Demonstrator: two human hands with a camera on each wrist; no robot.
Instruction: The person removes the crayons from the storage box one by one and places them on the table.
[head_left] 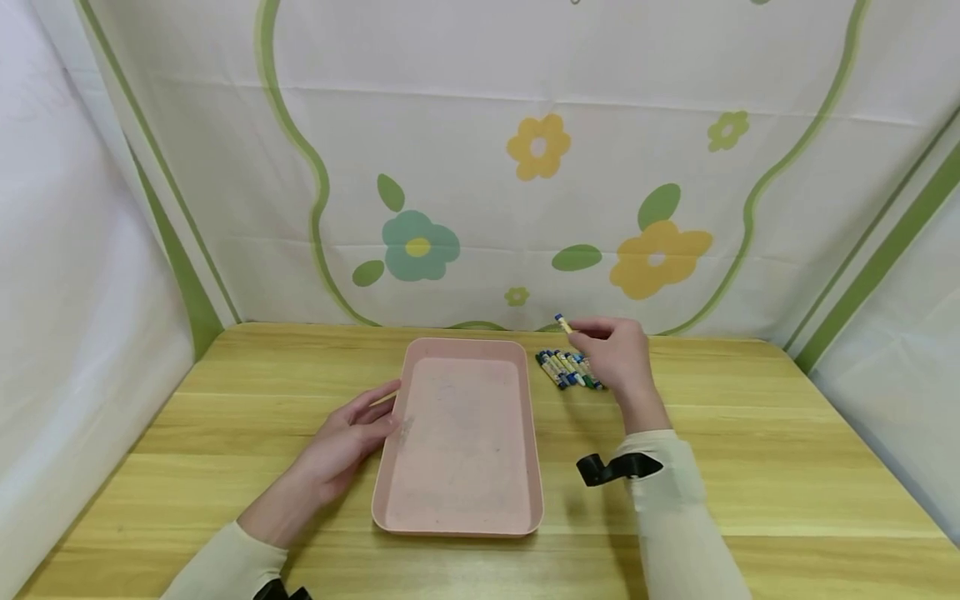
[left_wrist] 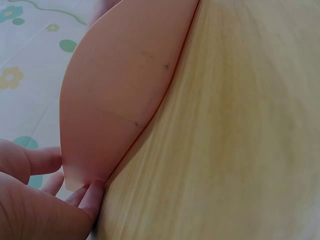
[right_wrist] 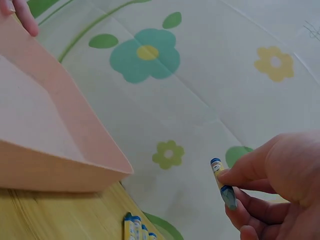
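Observation:
A pink rectangular tray lies on the wooden table. My left hand rests against its left side, fingers fairly straight along the outer wall; the left wrist view shows the fingertips touching the wall low down. With thumb and fingers, my right hand pinches a crayon that has a yellow wrapper, blue bands and a dark grey-blue tip. It is held above a row of several crayons, which lie side by side right of the tray. The hand partly hides that row.
The wooden table ends at the back against a white cloth printed with flowers and green lines. More white cloth hangs at the left and right sides. A black wrist strap sits on my right sleeve.

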